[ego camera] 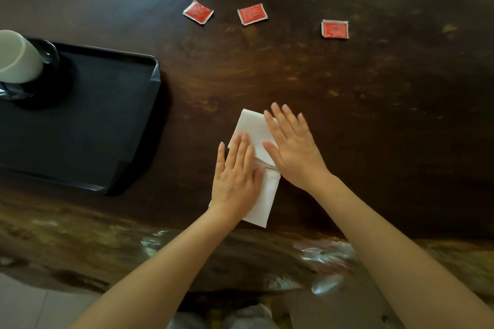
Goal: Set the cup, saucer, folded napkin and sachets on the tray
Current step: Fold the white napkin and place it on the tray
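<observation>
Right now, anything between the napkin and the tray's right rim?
Nothing: head view shows bare dark wood between the napkin and the tray.

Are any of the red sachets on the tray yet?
No, all three red sachets lie on the wooden table, well apart from the black tray.

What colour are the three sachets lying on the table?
Red with pale, whitish edges, best seen in the head view: the sachets lie apart on the dark wooden table.

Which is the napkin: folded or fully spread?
Folded, partly: the napkin shows layered edges under both flat hands, left hand and right hand, on the table.
</observation>
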`<state>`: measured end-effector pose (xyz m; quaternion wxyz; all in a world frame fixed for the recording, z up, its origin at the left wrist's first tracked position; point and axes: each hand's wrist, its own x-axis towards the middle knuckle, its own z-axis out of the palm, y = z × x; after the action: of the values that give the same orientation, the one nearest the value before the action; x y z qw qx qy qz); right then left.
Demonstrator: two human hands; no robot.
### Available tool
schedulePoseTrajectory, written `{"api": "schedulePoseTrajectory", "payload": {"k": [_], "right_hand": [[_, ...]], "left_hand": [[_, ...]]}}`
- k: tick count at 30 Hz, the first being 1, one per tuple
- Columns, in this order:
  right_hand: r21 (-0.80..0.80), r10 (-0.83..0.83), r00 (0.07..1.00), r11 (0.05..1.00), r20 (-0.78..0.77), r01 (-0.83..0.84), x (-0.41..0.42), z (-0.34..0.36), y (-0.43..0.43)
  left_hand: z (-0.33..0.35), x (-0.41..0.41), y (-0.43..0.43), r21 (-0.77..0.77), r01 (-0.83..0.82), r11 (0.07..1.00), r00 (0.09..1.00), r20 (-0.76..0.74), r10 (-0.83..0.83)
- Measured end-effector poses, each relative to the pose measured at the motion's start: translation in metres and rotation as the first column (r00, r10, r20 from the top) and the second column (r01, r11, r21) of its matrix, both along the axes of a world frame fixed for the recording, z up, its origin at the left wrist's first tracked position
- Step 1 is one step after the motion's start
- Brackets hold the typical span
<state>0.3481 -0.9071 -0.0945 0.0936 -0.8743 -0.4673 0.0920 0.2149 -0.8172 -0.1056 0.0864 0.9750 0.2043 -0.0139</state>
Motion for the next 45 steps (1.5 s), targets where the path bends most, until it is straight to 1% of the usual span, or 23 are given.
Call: {"api": "schedulePoseTrajectory", "payload": {"k": [2, 3, 5, 7, 9, 11, 13, 14, 19, 21, 24, 26, 27, 29, 32, 34, 36, 38, 40, 41, 42, 43, 45], "right_hand": [[-0.12, 0.065, 0.998, 0.991, 0.01, -0.064, -0.002, -0.011, 0.002], [-0.146, 0.073, 0.997, 0.987, 0.018, -0.07, -0.002, -0.015, -0.001], [-0.151, 0.025, 0.999, 0.988, 0.027, -0.021, 0.001, -0.019, -0.009], [-0.157, -0.083, 0.996, 0.984, 0.023, 0.085, 0.006, -0.015, -0.016], [-0.097, -0.104, 0.994, 0.989, 0.043, 0.108, 0.011, -0.008, -0.006], [-0.018, 0.034, 0.999, 0.999, 0.026, -0.034, 0.01, -0.001, 0.02], [-0.033, 0.225, 0.974, 0.973, -0.031, -0.226, 0.012, 0.0, 0.04], [-0.062, 0.274, 0.961, 0.959, -0.049, -0.276, 0.016, -0.002, 0.043], [-0.144, 0.324, 0.944, 0.939, 0.059, -0.313, 0.03, -0.017, 0.026], [-0.155, 0.28, 0.957, 0.951, 0.076, -0.266, 0.034, -0.017, 0.027], [-0.159, 0.151, 0.984, 0.978, 0.098, -0.135, 0.029, -0.012, 0.024], [-0.146, 0.193, 0.976, 0.973, 0.098, -0.178, 0.019, -0.013, 0.013], [-0.149, 0.221, 0.973, 0.966, 0.065, -0.21, 0.017, -0.013, 0.007], [-0.156, 0.183, 0.983, 0.971, -0.01, -0.182, 0.025, -0.011, -0.001], [-0.125, 0.083, 0.996, 0.988, -0.03, -0.086, 0.035, 0.0, 0.0], [-0.027, -0.022, 0.999, 0.999, 0.025, 0.023, 0.029, 0.008, 0.005], [0.023, -0.164, 0.984, 0.986, 0.07, 0.163, 0.024, 0.014, 0.01], [0.014, -0.343, 0.938, 0.939, -0.042, 0.344, 0.025, 0.02, 0.016], [-0.076, -0.5, 0.835, 0.865, -0.228, 0.497, 0.03, 0.025, 0.02], [-0.127, -0.544, 0.776, 0.836, -0.32, 0.534, 0.032, 0.026, 0.02], [-0.17, -0.567, 0.714, 0.817, -0.41, 0.551, 0.033, 0.027, 0.02], [-0.196, -0.572, 0.662, 0.808, -0.485, 0.555, 0.033, 0.028, 0.018], [-0.171, -0.55, 0.607, 0.805, -0.573, 0.569, 0.031, 0.029, 0.011]], "left_hand": [[-0.008, -0.003, 0.0, 0.007, -0.012, 1.0, 1.0, -0.019, 0.012], [-0.009, -0.003, 0.001, 0.015, -0.01, 1.0, 1.0, -0.026, 0.01], [-0.01, -0.004, 0.002, 0.005, -0.01, 1.0, 1.0, -0.025, 0.01], [-0.009, -0.003, 0.001, -0.006, -0.008, 1.0, 1.0, -0.019, 0.008], [-0.01, -0.003, 0.0, -0.006, -0.009, 1.0, 1.0, -0.016, 0.009], [-0.009, -0.003, 0.0, -0.004, -0.001, 1.0, 1.0, -0.008, 0.001], [-0.007, -0.004, 0.0, 0.0, 0.015, 1.0, 1.0, 0.012, -0.015], [-0.006, -0.005, 0.0, -0.004, 0.025, 1.0, 0.999, 0.023, -0.025], [-0.006, -0.006, 0.001, -0.011, 0.066, 0.998, 0.996, 0.056, -0.066], [-0.005, -0.006, 0.0, -0.018, 0.064, 0.998, 0.997, 0.046, -0.063], [-0.004, -0.005, 0.0, -0.014, 0.048, 0.999, 0.998, 0.031, -0.048], [-0.004, -0.005, -0.001, -0.002, 0.051, 0.999, 0.998, 0.02, -0.051], [-0.004, -0.004, 0.0, 0.005, 0.055, 0.998, 0.998, 0.018, -0.055], [-0.003, -0.005, 0.0, -0.006, 0.062, 0.998, 0.998, 0.01, -0.062], [-0.001, -0.002, 0.003, -0.014, 0.078, 0.997, 0.997, 0.009, -0.078], [0.001, 0.003, 0.012, 0.002, 0.136, 0.991, 0.991, -0.004, -0.136], [0.002, 0.01, 0.027, 0.01, 0.236, 0.972, 0.971, -0.031, -0.236], [0.006, 0.018, 0.045, 0.032, 0.345, 0.938, 0.937, -0.07, -0.342], [0.011, 0.022, 0.058, 0.108, 0.409, 0.906, 0.911, -0.1, -0.4], [0.015, 0.022, 0.057, 0.148, 0.407, 0.901, 0.913, -0.102, -0.395], [0.018, 0.022, 0.052, 0.164, 0.374, 0.913, 0.927, -0.081, -0.365], [0.018, 0.02, 0.043, 0.139, 0.319, 0.938, 0.948, -0.051, -0.315], [0.012, 0.015, 0.021, -0.016, 0.172, 0.985, 0.985, -0.017, -0.172]]}}
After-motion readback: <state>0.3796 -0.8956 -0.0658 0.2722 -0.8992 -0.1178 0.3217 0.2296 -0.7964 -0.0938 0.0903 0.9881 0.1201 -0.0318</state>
